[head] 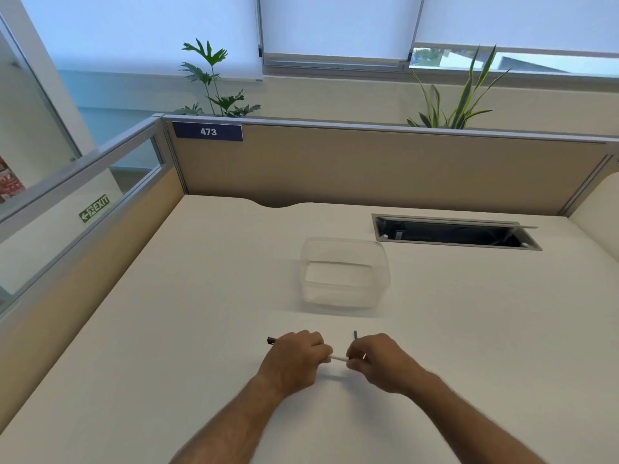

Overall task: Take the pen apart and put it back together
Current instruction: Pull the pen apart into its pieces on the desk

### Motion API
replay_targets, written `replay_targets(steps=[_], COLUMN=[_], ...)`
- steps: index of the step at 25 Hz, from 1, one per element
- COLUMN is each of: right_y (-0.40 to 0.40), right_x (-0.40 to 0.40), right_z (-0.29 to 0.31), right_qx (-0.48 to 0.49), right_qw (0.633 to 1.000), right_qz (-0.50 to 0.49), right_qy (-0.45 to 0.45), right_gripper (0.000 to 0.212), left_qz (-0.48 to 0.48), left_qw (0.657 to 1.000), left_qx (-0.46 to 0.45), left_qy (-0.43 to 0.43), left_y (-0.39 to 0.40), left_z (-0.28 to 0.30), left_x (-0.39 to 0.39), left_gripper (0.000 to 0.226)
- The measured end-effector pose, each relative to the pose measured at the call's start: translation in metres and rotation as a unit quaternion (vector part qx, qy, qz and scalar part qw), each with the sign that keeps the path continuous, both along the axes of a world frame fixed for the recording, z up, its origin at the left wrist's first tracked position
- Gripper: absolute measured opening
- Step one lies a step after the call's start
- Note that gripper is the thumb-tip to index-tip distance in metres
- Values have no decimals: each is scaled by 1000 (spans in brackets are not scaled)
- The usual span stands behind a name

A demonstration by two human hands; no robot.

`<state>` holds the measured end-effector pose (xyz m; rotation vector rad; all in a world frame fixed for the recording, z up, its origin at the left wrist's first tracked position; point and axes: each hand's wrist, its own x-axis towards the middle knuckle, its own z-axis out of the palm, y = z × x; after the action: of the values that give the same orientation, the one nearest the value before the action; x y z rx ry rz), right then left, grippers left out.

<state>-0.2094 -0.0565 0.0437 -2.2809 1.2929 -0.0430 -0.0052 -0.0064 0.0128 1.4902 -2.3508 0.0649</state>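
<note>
Low at six o'clock, left hand (294,354) grips the pen (338,358); right hand (375,356) pinches its three-o'clock end. Likely unscrewing or pulling apart; next needs a steady twist.

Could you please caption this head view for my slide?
Both hands grip a white pen before a clear container.

pen (338,358): white barrel, dark left end | horizontal, above desk | thin blue part upright at right
</note>
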Motion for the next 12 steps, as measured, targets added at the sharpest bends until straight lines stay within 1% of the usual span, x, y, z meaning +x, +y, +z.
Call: replay_targets(steps=[5,8,12], right_y=[-12,-16,-16], right_x=[0,-1,-2], right_z=[6,5,3], right_qx=[-20,-40,-86], right_qw=[999,998,995], right_qz=[27,46,46], right_qy=[19,22,19], right_gripper=[20,20,18], left_qz=[-14,-23,-22], left_qw=[999,999,998], left_qx=[-35,-38,-38], left_qy=[5,9,-37], left_y=[-2,-3,-9], left_z=[6,10,17], left_x=[-1,-2,-5], left_gripper=[9,13,18])
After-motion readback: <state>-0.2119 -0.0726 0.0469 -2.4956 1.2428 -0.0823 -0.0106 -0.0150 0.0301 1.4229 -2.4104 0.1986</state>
